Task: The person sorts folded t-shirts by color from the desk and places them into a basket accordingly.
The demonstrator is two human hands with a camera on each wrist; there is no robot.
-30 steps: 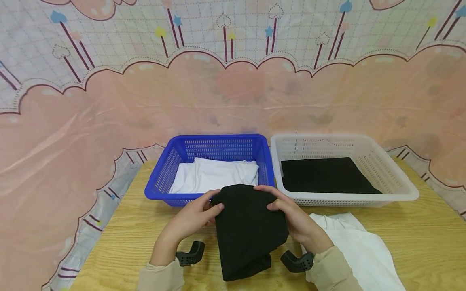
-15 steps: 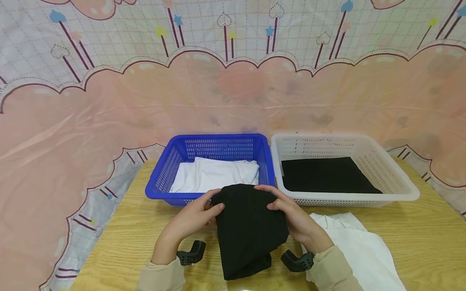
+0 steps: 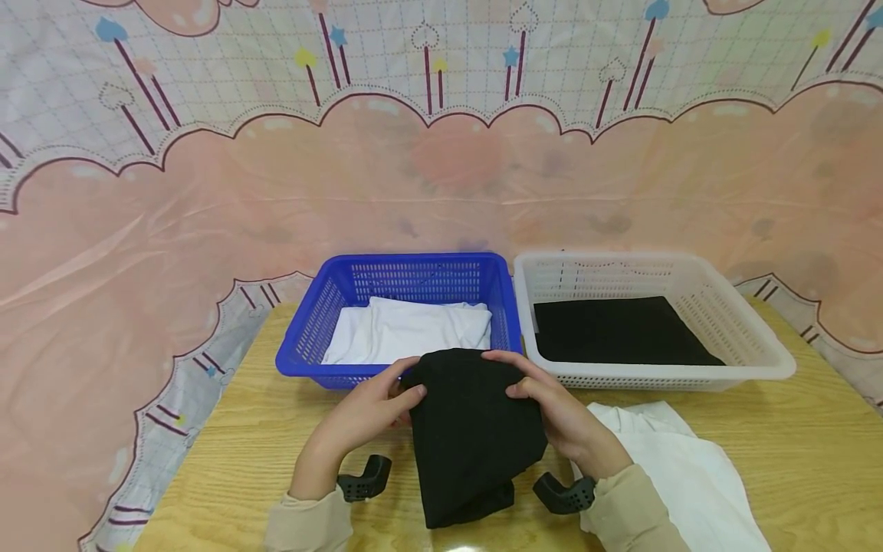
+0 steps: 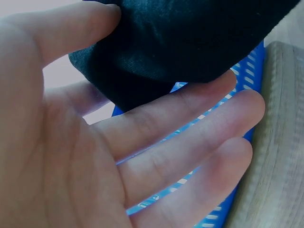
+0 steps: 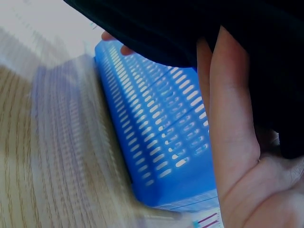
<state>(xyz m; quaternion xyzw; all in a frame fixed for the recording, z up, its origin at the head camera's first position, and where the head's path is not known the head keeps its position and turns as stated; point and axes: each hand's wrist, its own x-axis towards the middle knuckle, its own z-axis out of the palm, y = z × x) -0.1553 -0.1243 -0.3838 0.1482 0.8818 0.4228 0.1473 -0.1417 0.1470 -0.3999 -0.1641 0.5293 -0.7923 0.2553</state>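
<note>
The left hand [image 3: 366,412], three fingers extended, pinches the upper left edge of a folded matte black cloth [image 3: 476,441] held between both hands, just in front of a slotted blue plastic basket [image 3: 414,270]. The right hand [image 3: 564,420] pinches the opposite edge, thumb on the near face and forearm slanting inward, near a rumpled white cloth [image 3: 683,471] on the wood-grained counter [image 3: 237,448]; behind stands a white plastic basket [image 3: 662,372] with slotted walls.

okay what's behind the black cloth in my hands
Behind the black cloth is the blue plastic basket holding white cloth; in the head view, the basket's front is partly hidden.
</note>
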